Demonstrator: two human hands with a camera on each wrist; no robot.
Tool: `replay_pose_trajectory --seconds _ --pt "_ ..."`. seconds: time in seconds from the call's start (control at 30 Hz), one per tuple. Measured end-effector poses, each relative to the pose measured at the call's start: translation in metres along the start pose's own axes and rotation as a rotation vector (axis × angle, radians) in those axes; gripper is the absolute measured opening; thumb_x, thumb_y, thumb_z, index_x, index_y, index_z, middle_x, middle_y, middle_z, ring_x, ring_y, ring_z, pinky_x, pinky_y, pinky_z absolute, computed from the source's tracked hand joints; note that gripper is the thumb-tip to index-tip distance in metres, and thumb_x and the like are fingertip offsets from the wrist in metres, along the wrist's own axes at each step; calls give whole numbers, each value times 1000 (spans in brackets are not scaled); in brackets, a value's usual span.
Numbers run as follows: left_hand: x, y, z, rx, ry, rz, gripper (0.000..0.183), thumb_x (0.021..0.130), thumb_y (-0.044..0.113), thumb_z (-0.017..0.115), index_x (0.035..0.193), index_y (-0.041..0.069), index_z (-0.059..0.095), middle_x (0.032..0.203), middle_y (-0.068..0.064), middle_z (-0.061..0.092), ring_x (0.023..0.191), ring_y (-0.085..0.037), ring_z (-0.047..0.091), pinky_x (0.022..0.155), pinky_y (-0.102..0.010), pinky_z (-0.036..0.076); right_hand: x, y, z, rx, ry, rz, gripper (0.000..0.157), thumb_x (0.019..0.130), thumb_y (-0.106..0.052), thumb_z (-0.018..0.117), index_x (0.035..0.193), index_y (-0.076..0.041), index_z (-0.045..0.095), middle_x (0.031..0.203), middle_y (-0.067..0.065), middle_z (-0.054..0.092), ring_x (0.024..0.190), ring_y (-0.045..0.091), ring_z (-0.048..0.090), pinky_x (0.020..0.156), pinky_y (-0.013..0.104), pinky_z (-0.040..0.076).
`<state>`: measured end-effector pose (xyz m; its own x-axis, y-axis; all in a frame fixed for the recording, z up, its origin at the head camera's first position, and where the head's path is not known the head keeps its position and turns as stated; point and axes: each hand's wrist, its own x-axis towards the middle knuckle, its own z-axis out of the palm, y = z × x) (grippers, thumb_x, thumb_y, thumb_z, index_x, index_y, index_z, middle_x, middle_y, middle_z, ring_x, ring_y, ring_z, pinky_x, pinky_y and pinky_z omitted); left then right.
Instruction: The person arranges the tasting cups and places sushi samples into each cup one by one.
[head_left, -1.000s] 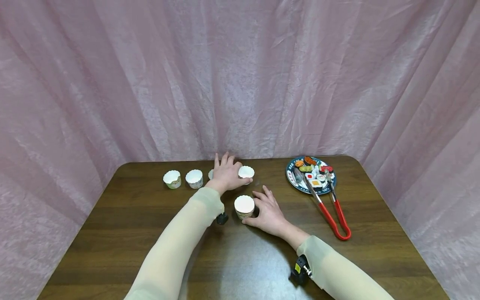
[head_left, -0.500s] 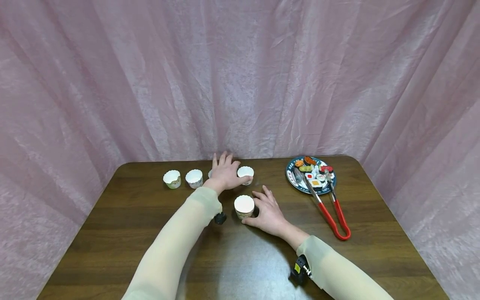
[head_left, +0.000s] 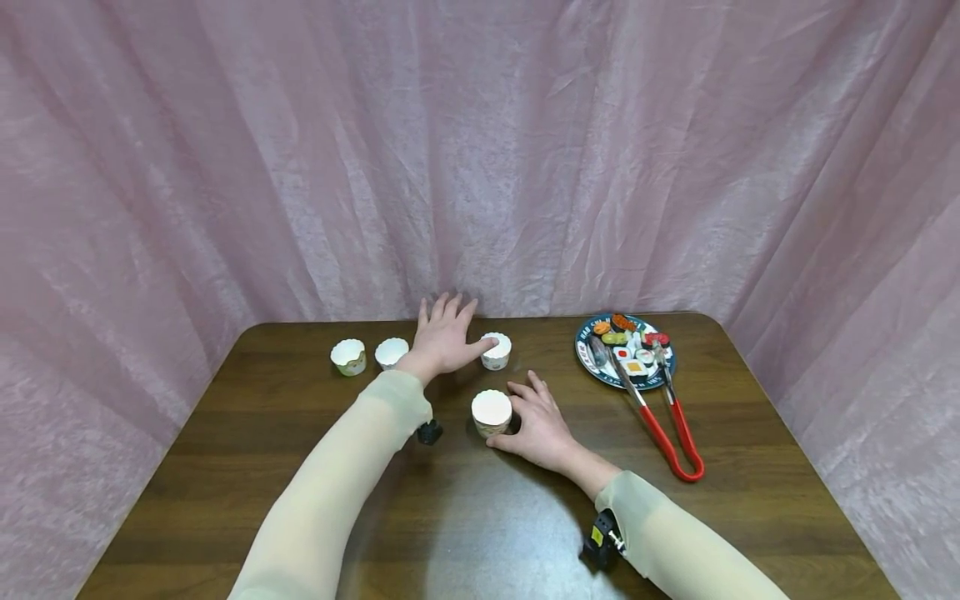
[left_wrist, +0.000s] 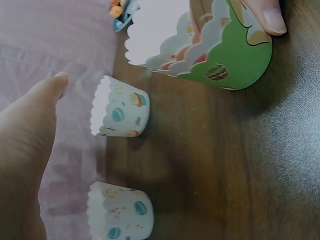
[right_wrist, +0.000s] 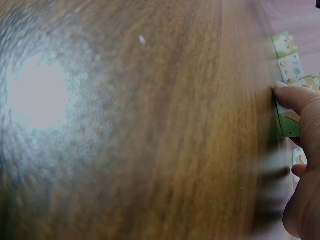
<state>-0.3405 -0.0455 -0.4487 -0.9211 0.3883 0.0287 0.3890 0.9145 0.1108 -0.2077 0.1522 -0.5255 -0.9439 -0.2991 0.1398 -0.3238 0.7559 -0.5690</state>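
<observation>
With fingers spread, my left hand (head_left: 444, 340) hovers over the back row of paper baking cups. Its thumb overlaps the rim of the rightmost white cup (head_left: 497, 360) in the head view, while the left wrist view shows the thumb (left_wrist: 42, 100) apart from that patterned cup (left_wrist: 122, 110). Another white cup (left_wrist: 122, 212) stands beside it, hidden behind the hand in the head view. My right hand (head_left: 542, 429) holds a nested stack of paper baking cups (head_left: 491, 422), thumb in front and fingers behind; the outermost cup (left_wrist: 240, 60) is green.
A green-patterned cup (head_left: 348, 358) and a white cup (head_left: 392, 353) stand at the back left. At the back right is a blue-rimmed plate (head_left: 585, 361) of sushi pieces, with red-handled tongs (head_left: 686, 450) lying across it. A pink curtain (head_left: 480, 167) hangs behind the table.
My left hand has moved left and away from the rightmost cup, fingers spreading wider, and now covers its neighbouring cup. My right hand keeps its hold on the stack.
</observation>
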Motion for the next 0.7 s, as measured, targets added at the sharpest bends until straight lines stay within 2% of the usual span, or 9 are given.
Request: replay_pose_trajectory --seconds 0.2,0.3,0.5,0.7 --pt "-9 0 -17 -61 38 28 96 93 81 39 165 21 20 170 -12 15 156 -37 3 120 -62 -8 0 -1 -1 5 -4 0 54 75 -48 89 116 -17 73 153 13 49 155 35 12 120 63 13" --pt "-12 -1 -25 -66 35 36 97 92 82 37 165 21 19 170 -12 14 156 -37 2 120 -62 -9 0 -1 -1 2 -6 4 54 75 -48 89 117 -17 73 154 13 48 155 35 12 120 63 13" --pt "-19 -2 -37 -71 52 48 95 93 81 37 165 22 19 170 -10 13 156 -36 3 120 -62 -3 0 -1 -1 8 -2 -4 54 75 -47 89 116 -16 73 153 14 49 155 36 13 120 63 13" --pt "-30 -4 -49 -140 108 76 94 93 80 40 165 22 23 170 -9 14 156 -34 2 121 -58 -10 0 -1 -1 0 -8 -4 56 76 -48 88 118 -16 73 154 14 48 155 36 13 120 62 13"
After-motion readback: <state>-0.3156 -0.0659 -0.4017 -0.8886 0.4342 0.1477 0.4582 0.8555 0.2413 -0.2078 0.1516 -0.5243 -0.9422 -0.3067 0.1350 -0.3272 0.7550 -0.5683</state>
